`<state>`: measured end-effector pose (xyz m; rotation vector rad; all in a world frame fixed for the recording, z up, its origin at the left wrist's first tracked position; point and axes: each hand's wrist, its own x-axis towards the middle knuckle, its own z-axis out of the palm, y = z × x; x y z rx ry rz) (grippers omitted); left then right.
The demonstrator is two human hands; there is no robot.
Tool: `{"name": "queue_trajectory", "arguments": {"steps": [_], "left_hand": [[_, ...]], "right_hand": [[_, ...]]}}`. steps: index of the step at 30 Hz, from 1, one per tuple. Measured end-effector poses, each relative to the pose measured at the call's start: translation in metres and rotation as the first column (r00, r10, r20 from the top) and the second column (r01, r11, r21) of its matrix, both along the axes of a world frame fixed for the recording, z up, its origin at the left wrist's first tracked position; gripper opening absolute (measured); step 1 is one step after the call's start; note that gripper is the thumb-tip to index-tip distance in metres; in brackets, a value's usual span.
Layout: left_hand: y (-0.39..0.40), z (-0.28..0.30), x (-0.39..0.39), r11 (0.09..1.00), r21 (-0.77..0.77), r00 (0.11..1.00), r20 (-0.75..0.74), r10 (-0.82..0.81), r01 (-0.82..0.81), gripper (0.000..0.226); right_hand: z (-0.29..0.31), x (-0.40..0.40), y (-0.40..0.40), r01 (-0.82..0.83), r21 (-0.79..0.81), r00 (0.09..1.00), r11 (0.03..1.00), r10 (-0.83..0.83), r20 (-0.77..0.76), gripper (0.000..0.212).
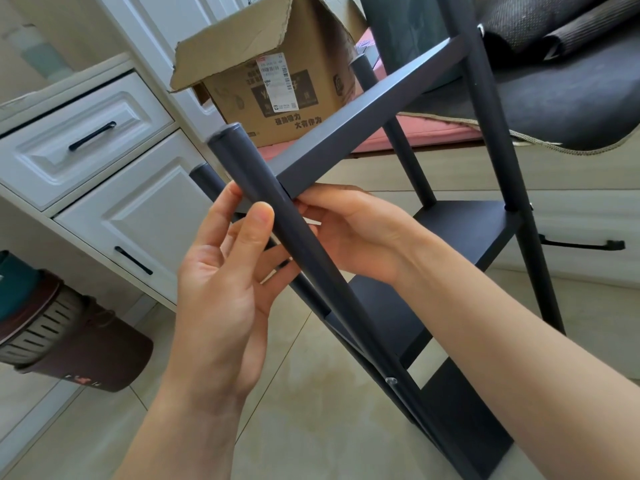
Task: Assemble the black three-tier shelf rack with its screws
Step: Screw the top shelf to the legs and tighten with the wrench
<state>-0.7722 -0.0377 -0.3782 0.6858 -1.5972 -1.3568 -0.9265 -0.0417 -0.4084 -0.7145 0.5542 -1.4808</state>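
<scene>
Black shelf rack (381,109), tilted, fills the middle of the view, its four round posts running from low right up toward the far left. Nearest the camera, one screw (391,380) shows as a small silver head on the front post (273,216), low down by the bottom shelf (460,420). Three shelves can be counted: that bottom one, a middle one (485,230), and the top one, whose long edge meets the front post just where the hands are.

The left hand (221,282) has its thumb laid on the near face of the front post and its fingers loosely bent behind it, a light hold rather than a tight one. The right hand (349,233) reaches in from the right, fingertips pressed at the joint of post and top shelf; whether it pinches anything there is probably hidden by the post.

Pale tiled floor (311,393) lies open below and between the arms. To the left stand white drawers (86,140) with two black handles, and a brown bin (69,344) lies low beside them. Beyond, one open cardboard box (277,81) sits behind the rack's top.
</scene>
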Motion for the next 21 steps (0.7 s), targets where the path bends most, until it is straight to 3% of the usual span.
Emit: {"name": "queue_trajectory", "arguments": {"steps": [11, 17, 21], "left_hand": [[-0.0002, -0.0002, 0.0009, 1.0, 0.022, 1.0, -0.02, 0.012, -0.011, 0.053], [0.0001, 0.0016, 0.001, 0.999, 0.047, 0.999, -0.031, 0.019, -0.018, 0.059], [-0.0005, 0.0018, 0.0008, 0.998, 0.058, 0.999, -0.031, 0.021, -0.019, 0.057]], "right_hand": [[0.003, 0.0011, -0.0008, -0.019, 0.005, 0.997, 1.0, 0.02, -0.071, 0.018], [0.0006, 0.0003, 0.0007, -0.063, -0.027, 0.998, 0.998, 0.064, 0.028, 0.018], [-0.0006, 0.0031, -0.0005, -0.079, -0.021, 0.997, 0.997, 0.079, -0.009, 0.018]]}}
